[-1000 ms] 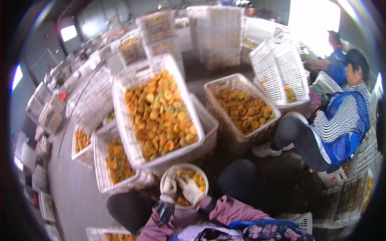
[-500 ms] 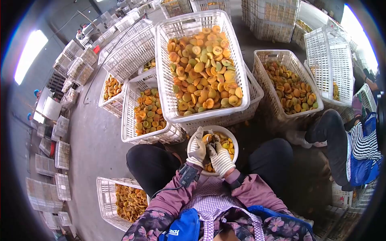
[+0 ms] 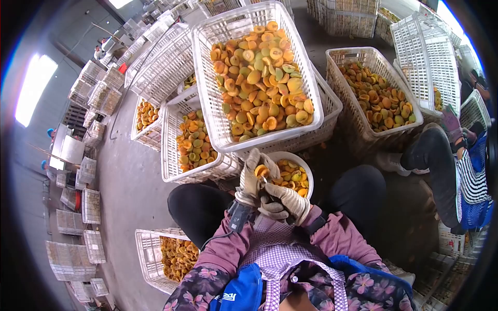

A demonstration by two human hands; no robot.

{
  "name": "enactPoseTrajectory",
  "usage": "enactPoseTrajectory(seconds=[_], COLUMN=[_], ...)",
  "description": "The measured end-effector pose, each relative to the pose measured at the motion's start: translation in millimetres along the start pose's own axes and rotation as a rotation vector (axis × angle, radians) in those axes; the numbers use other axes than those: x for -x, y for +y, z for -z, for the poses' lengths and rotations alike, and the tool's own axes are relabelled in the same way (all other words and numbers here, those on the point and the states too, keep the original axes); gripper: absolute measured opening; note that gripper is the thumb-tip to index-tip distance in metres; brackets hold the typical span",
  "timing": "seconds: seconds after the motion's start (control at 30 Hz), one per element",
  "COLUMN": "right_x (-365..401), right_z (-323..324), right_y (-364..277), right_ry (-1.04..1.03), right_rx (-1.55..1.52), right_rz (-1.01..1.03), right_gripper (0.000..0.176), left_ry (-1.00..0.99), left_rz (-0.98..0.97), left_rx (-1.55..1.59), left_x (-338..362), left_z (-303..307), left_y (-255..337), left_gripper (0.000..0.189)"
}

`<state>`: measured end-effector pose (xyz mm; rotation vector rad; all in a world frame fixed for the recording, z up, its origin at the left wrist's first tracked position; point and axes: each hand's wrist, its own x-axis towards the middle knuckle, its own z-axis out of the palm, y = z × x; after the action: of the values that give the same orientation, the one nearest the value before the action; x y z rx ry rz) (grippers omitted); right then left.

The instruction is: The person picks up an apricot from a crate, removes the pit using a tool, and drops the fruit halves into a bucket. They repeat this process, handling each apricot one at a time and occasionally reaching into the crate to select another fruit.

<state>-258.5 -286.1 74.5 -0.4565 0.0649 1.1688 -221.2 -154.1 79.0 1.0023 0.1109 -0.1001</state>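
Observation:
My left hand (image 3: pixel 250 179), in a soiled white work glove, pinches an orange apricot half (image 3: pixel 261 170) between thumb and fingers. Close against it is my right hand (image 3: pixel 285 201), also gloved, its fingers curled around a small tool with a shiny metal tip (image 3: pixel 265 180); the handle is hidden in the glove. Both hands are over the near left side of a round white tub (image 3: pixel 310 178) between my knees. Yellow-orange apricot pieces (image 3: pixel 293 173) lie inside the tub.
A large white crate (image 3: pixel 199 78) of apricot halves stands stacked just ahead. More filled crates stand left (image 3: pixel 165 155) and right (image 3: pixel 332 67). A crate of brownish pieces (image 3: pixel 148 259) sits by my left knee. Another person (image 3: pixel 469 176) sits at the right.
My hands have shifted slightly left, toward my body, and the tub's contents show more. The apricot half now sits higher in my left fingers. The whole view has tilted a little.

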Motion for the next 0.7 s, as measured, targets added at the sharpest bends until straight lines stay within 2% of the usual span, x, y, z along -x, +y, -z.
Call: enactPoseTrajectory(seconds=[0.03,0.07,0.1,0.17,0.27,0.3,0.37,0.43,0.5,0.63,0.7], right_x=[0.9,1.4,1.4,0.3,0.5,0.0,-0.7,-0.5,0.4,6.0,6.5], right_z=[0.0,-0.6,-1.5,-2.1,-2.0,-0.1,4.5,6.4,6.7,3.9,4.5], right_y=[-1.0,-0.9,0.7,1.9,-2.9,-3.6,-3.1,-4.1,-5.7,-13.7,-14.5], right_ry=[-0.072,-0.074,-0.094,-0.118,-0.099,-0.099,-0.058,-0.076,-0.093,-0.137,-0.160], right_rx=[-0.029,-0.031,-0.068,-0.101,-0.208,-0.212,-0.261,-0.311,-0.359,-0.327,-0.320], right_rz=[-0.005,-0.003,0.013,0.033,0.080,0.083,0.119,0.128,0.137,0.207,0.233], right_gripper=[0.037,0.037,0.036,0.035,0.035,0.035,0.035,0.036,0.036,0.038,0.037], left_ry=[0.058,0.055,0.104,0.259,0.308,0.308,0.198,0.116,-0.048,-0.062,-0.217], left_rz=[-0.056,0.111,0.066,-0.097,-0.225,-0.222,-0.282,-0.218,-0.209,-0.237,-0.021], left_rx=[-0.071,0.458,0.610,0.651,0.723,0.721,-0.274,0.013,-0.312,-0.192,0.097], left_x=[-1.4,-14.7,-25.3,-40.1,-73.9,-76.0,-71.3,-37.7,-16.3,-5.6,0.2], left_z=[-8.7,10.2,13.3,10.7,46.8,52.7,65.7,68.7,61.1,75.5,31.4], left_y=[13.7,11.5,21.1,45.0,44.6,40.0,29.3,-0.7,-9.2,-45.9,-7.8], left_gripper=[0.046,0.045,0.044,0.039,0.031,0.031,0.031,0.027,0.035,0.042,0.041])
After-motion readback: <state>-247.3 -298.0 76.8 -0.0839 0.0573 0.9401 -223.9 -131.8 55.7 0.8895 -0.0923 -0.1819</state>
